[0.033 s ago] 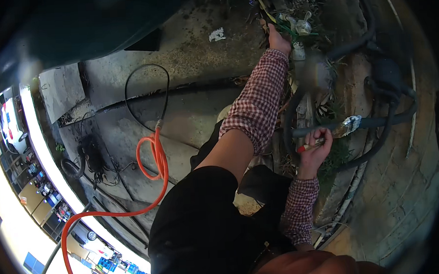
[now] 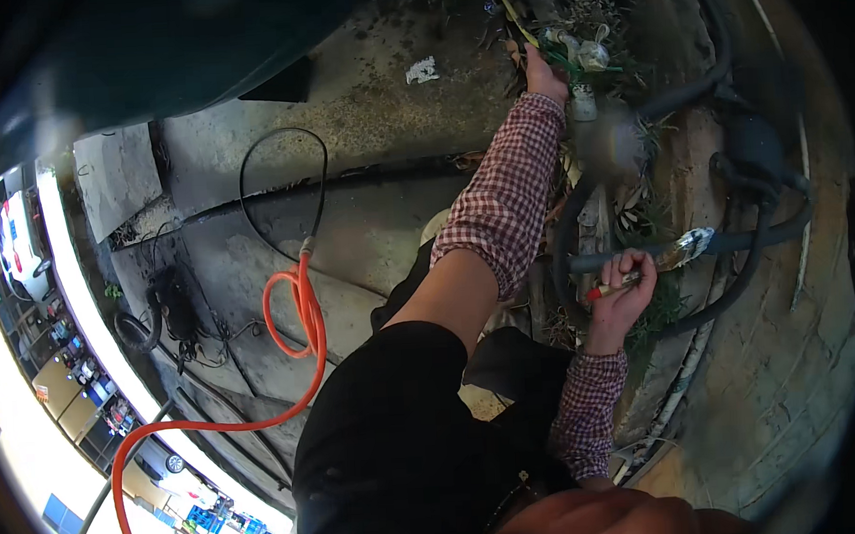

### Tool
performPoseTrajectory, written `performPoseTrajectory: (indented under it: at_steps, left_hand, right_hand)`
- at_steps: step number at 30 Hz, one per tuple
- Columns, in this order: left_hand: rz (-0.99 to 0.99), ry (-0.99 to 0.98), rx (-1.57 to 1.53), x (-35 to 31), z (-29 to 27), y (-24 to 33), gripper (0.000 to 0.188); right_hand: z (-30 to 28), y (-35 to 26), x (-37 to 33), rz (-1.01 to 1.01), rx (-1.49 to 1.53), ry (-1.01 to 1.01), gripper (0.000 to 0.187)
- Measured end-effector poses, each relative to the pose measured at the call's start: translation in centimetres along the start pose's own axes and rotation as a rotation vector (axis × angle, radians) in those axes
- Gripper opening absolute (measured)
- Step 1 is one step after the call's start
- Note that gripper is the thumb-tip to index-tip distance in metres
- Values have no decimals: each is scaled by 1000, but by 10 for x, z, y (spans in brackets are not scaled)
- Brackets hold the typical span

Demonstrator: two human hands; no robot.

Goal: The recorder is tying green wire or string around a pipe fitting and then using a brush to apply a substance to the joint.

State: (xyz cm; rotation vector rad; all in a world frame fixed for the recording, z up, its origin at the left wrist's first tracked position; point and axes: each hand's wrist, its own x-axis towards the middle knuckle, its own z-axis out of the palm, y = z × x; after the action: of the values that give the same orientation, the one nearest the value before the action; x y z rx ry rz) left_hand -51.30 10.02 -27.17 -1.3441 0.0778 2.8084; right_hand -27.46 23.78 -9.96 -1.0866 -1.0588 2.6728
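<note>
My right hand point(image 2: 624, 293) is closed around the handle of a paintbrush point(image 2: 631, 278) with a red end. Silvery-white paint coats its bristle end point(image 2: 691, 244), which lies against a dark blue-grey pipe point(image 2: 757, 240). Whether the bristles or the pipe carry most of that paint I cannot tell. Farther off, my left arm stretches forward, with my left hand point(image 2: 545, 75) low among the plants point(image 2: 569, 13). Its fingers are partly hidden by leaves. Next to it are a white container point(image 2: 583, 104) and a clear plastic bag point(image 2: 591, 53).
A red-orange hose point(image 2: 318, 345) loops across the concrete slabs point(image 2: 368, 236) at left, joined to a thin black line. Black hoses point(image 2: 696, 322) curve around the pipe at right. White crumpled scrap point(image 2: 422, 70) lies on the ground. A large dark green shape point(image 2: 175, 67) overhangs the upper left.
My right hand and the brush have shifted slightly right along the pipe. My left hand stays in nearly the same place; the view has shifted a little.
</note>
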Motion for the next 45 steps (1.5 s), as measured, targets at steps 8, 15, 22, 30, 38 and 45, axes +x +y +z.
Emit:
performPoseTrajectory:
  at_steps: [8, 15, 22, 30, 38, 45]
  left_hand:
    - [52, -91, -170, 42, 36, 10, 33]
    - [-20, -16, -121, 41, 40, -12, 28]
    - [113, 32, -12, 82, 38, -11, 23]
    - [122, -33, 153, 71, 35, -1, 42]
    - [171, -93, 177, 65, 36, 10, 28]
    - [74, -317, 50, 66, 34, 6, 12]
  right_hand:
    - [5, -17, 0, -126, 47, -388, 17]
    - [-22, -26, 19, -334, -129, -292, 17]
    - [-16, -27, 23, -292, -212, -309, 18]
    - [-18, -27, 32, -286, -359, -194, 13]
    - [-5, -38, 92, -38, -410, -130, 23]
    - [-18, -36, 133, 227, -96, -186, 28]
